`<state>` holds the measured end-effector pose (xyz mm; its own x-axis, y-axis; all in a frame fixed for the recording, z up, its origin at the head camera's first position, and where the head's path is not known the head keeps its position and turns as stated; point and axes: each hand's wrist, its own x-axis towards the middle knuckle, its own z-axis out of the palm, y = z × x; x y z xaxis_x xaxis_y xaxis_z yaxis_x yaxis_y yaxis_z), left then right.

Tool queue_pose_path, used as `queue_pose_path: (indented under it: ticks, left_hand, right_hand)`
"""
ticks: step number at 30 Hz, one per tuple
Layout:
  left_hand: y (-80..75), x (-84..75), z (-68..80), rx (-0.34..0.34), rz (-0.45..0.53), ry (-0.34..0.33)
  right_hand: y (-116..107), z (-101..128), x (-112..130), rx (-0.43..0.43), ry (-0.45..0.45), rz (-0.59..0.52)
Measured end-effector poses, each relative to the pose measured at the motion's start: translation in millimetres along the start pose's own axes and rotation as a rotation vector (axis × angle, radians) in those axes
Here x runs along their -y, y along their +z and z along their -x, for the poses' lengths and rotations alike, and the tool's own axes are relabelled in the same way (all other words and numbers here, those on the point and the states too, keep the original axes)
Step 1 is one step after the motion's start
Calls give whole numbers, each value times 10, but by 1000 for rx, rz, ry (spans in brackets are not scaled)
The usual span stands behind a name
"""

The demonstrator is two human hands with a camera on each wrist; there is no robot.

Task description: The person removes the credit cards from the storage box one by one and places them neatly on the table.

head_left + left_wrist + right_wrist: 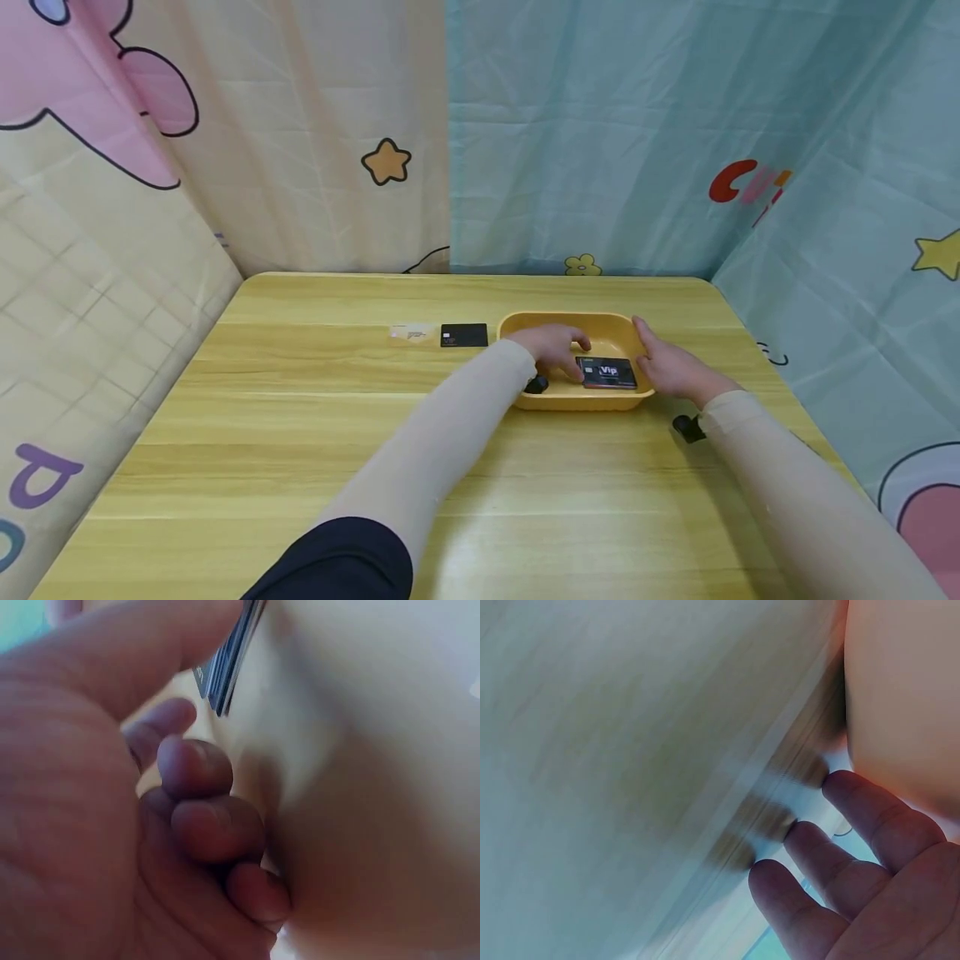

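**Both hands at the yellow tray, cards under the left**

Head view shows a yellow tray (573, 398) on the right half of a wooden table (300, 467), with a small stack of black cards (607, 372) lying flat inside it near the front wall; the top card reads "Vip", and its long axis runs left to right across the tray; the left hand (551, 348) reaches in from the left, fingers curled down onto the stack's left end; the left wrist view shows the thumb over the edges of the cards (229, 664) with the other fingers (199, 769) curled beneath against the tray's inner wall, so this hand looks to be pinching the stack; the right hand (671, 367) rests on the tray's right rim, fingers loosely straight, holding no card; its wrist view shows fingertips (855, 802) beside the tray wall above the table, blurred; so the cards lie just right of the left hand's grip and left of the right hand, the left being nearer; a single black card (464, 335) and a pale card (411, 334) lie on the table left of the tray, well apart from both hands.
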<state>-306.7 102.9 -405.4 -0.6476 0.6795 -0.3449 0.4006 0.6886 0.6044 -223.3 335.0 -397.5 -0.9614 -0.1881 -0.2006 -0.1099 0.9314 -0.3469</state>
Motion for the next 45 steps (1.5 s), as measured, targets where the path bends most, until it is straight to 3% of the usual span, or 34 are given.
queue_pose_path:
  ticks: [6,13,30,45]
  left_hand:
    - [59,-19,-105,17,14,-40]
    - [96,-10,-187,6,-45,-6]
    - [89,-54,-107,-2,-58,-6]
    - [118,-16,-176,-22,-85,-13]
  right_hand:
    - [12,-15,14,-3,-30,7]
    - [-11,15,18,-5,-20,22]
    - [-10,6,12,21,3,-19]
    - [-16,19,10,12,-7,-3]
